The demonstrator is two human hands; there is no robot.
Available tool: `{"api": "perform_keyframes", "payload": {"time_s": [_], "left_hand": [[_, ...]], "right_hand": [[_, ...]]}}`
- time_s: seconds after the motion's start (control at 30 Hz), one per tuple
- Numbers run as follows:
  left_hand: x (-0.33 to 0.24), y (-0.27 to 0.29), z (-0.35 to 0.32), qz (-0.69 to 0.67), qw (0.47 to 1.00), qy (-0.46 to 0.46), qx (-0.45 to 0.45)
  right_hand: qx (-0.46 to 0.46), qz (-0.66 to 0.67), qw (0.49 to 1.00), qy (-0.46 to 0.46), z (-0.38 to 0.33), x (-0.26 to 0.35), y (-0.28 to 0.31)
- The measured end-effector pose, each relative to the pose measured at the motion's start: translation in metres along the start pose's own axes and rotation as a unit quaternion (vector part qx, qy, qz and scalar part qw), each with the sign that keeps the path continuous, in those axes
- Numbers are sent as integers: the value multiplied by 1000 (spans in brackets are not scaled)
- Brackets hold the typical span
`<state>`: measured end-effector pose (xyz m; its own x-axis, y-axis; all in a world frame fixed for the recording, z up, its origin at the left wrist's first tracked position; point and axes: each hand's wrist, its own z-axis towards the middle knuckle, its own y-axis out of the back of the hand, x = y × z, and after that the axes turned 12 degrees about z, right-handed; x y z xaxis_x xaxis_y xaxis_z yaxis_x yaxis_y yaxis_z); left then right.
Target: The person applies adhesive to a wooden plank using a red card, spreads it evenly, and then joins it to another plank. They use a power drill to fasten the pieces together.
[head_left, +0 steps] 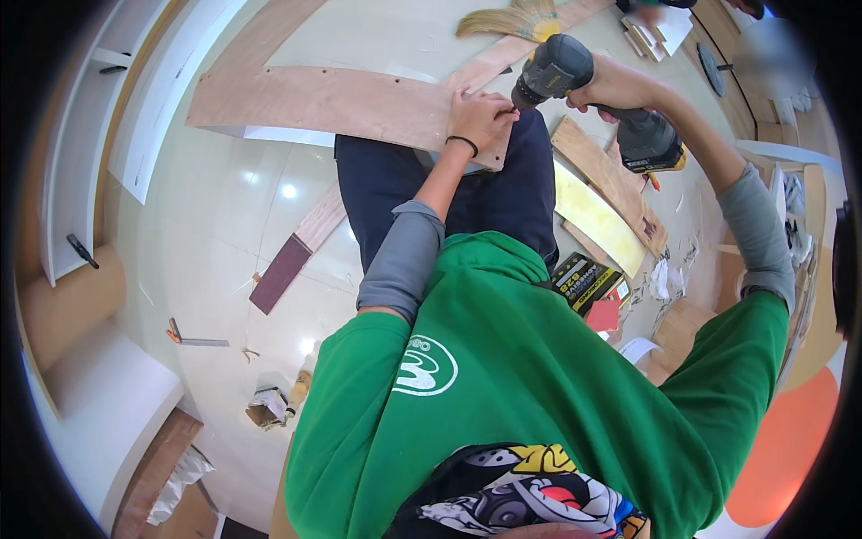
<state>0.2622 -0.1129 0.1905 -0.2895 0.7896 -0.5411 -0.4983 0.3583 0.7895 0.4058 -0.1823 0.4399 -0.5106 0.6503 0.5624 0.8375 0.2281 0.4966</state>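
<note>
A long, pale wooden board (346,103) lies across my lap, with a few small dark holes along it. My left hand (480,121) rests on its right end, a dark band round the wrist. Its fingers are bent together at the tip of a cordless drill; whatever they pinch is too small to make out. My right hand (611,87) is wrapped round the grip of that black drill (558,67), which has a battery at its base. The drill points left, its chuck close to my left fingertips. Whether its bit touches the board is hidden.
Right of my legs lie wooden planks (606,180), a yellow strip (588,216) and a black-and-yellow can (588,280). A straw broom (512,20) lies beyond the board. On the left floor are a try square (193,340), a brush (299,393) and a two-tone strip (280,274).
</note>
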Motion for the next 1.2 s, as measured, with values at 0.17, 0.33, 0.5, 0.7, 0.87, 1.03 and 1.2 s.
{"api": "perform_keyframes", "payload": {"time_s": [0.17, 0.33, 0.5, 0.7, 0.87, 1.03, 1.2], "left_hand": [[3, 7, 2, -72, 996, 10, -55], [11, 0, 6, -93, 990, 31, -101], [13, -3, 5, -50, 994, 17, -99], [6, 4, 4, -18, 998, 33, -54], [12, -8, 3, 29, 998, 25, -53], [7, -4, 3, 85, 996, 21, -31], [7, -2, 2, 95, 995, 28, -16]], "right_hand": [[-84, 20, 996, -2, -29, -3, -21], [-104, 165, 981, 5, -69, -16, -59], [-94, 141, 985, -30, -69, -45, -107], [-99, 115, 987, -49, -62, -51, -121], [-100, 121, 987, -39, -59, -50, -121], [-96, 109, 988, -42, -55, -48, -119], [-104, 52, 993, -17, -51, -48, -117]]}}
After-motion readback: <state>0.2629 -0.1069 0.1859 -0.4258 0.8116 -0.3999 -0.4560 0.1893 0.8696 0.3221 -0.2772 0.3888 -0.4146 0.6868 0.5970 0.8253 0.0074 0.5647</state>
